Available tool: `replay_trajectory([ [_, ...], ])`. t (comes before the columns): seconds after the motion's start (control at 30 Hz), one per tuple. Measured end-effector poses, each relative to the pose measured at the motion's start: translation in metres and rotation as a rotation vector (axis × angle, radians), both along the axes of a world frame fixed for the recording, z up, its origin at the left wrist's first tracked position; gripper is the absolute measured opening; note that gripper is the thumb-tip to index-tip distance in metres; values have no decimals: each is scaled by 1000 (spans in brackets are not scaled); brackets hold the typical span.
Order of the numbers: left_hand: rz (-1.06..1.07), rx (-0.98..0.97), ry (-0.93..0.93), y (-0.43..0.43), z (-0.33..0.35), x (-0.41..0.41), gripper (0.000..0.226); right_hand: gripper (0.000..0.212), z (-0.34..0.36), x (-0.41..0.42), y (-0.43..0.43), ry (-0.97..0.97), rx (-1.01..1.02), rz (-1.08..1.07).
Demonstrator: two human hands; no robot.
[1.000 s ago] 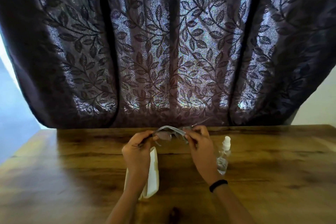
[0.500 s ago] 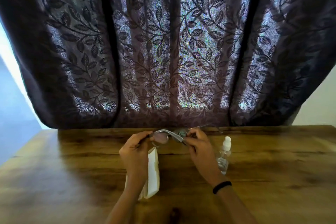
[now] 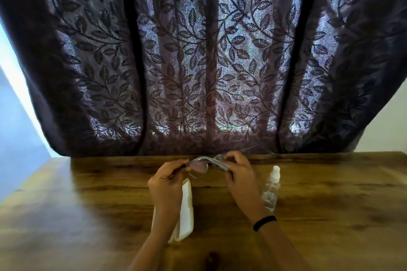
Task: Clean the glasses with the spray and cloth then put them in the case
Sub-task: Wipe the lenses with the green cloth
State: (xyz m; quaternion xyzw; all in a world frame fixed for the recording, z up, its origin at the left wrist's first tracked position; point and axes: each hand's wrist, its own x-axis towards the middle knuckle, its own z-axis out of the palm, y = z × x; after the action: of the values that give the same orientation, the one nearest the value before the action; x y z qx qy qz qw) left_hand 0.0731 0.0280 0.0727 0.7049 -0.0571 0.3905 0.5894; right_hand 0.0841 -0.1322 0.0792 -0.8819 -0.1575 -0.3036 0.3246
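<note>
Both hands hold the glasses (image 3: 199, 166) up over the far middle of the wooden table (image 3: 330, 215). My left hand (image 3: 166, 185) pinches the frame's left end. My right hand (image 3: 241, 174) grips the right side, where a small grey cloth (image 3: 220, 161) seems wrapped over the frame. One round lens shows between the hands. The white glasses case (image 3: 186, 211) lies shut on the table, partly under my left forearm. A clear spray bottle (image 3: 272, 187) with a white cap stands just right of my right hand.
A dark leaf-patterned curtain (image 3: 202, 61) hangs right behind the table's far edge. Bare wooden tabletop stretches to the left and right of the hands. A black band sits on my right wrist (image 3: 264, 222).
The hands have barely shifted. My right hand's fingers have worked slightly along the frame, and the glasses have tilted a little.
</note>
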Motion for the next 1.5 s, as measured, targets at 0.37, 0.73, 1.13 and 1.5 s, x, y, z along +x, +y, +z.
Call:
replay_trajectory([
  [0.37,58,-82,26,1,2,0,38,32,-13,-2,-10,21,-64,-97],
  [0.73,9,-175,81,7,3,2,30,23,-55,-8,-30,429,-104,-205],
  [1.13,-140,-307,168,8,-4,2,20,19,16,6,-24,289,722,60],
  [1.5,-76,-16,301,7,-11,4,78,10,28,3,-19,133,457,23],
])
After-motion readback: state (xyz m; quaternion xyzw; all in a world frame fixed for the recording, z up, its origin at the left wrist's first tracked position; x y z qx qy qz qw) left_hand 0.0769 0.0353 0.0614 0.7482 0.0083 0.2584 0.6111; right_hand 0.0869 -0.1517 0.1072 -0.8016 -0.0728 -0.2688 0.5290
